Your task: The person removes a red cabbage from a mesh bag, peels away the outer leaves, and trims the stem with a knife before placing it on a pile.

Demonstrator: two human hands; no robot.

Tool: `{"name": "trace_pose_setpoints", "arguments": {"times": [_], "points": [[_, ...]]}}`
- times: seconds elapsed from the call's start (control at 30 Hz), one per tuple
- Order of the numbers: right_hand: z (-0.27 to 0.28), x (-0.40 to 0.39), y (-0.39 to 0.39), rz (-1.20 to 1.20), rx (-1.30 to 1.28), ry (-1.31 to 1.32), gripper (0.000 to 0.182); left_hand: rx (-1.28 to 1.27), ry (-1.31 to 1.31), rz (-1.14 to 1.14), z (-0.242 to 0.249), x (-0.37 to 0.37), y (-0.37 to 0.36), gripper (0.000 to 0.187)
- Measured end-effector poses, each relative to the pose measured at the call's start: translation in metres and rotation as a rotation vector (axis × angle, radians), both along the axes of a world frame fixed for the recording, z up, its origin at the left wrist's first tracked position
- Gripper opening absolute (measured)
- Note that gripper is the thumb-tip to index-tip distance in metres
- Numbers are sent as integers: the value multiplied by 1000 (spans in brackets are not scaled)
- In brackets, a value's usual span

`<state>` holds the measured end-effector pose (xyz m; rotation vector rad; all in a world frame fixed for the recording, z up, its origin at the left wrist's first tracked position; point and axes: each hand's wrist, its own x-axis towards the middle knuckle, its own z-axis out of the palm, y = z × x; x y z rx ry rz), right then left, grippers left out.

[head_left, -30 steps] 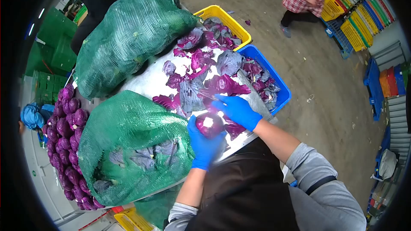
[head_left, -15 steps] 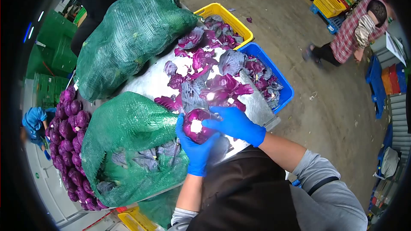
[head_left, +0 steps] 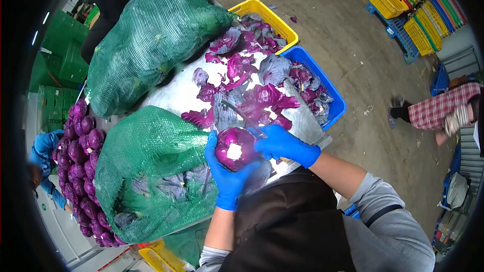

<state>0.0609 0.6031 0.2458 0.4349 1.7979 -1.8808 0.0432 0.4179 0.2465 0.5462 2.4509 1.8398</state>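
Note:
Wrapped round a red cabbage (head_left: 241, 140) from the left and below is my left hand (head_left: 225, 177), in a blue glove. The cabbage's pale cut stem faces up at me. My right hand (head_left: 288, 147), gloved too, is closed on a knife (head_left: 243, 115). Its dark blade points up and left over the cabbage, and most of the handle is hidden in the fist. Loose purple leaves (head_left: 265, 96) lie on the metal table (head_left: 174, 93) beyond my hands. Left of the cabbage, an opened green mesh sack (head_left: 151, 138) contains several greyish leaves.
A full green mesh sack (head_left: 156, 40) lies at the far left. Yellow (head_left: 269, 12) and blue crates (head_left: 337, 106) of leaves stand at the table's far right. Trimmed cabbages (head_left: 80, 153) are piled left. One person (head_left: 443, 108) is at right, another (head_left: 43, 153) at left.
The knife blade, blurred before, now shows clearly above the cabbage. My right hand has shifted slightly right, off the cabbage's top. The person in checked clothing has moved toward the right edge.

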Motion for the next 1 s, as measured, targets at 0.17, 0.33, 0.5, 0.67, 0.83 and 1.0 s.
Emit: {"name": "trace_pose_setpoints", "arguments": {"times": [0.17,0.33,0.5,0.67,0.83,1.0], "points": [[8,9,-1,-143,20,175,31,293,-295,32,-7,1,-7,109],[34,5,-5,-80,156,185,17,131,-150,2,2,4,-4,108],[9,6,13,-285,-484,6,12,562,-574,120,11,2,-10,100],[0,10,47,-221,-558,-196,10,936,-915,47,-24,5,-52,83],[-8,8,71,-54,543,292,27,1185,-1035,-67,-33,9,-52,75],[44,-3,16,42,332,677,63,1614,-1313,-57,-21,0,-34,79]]}}
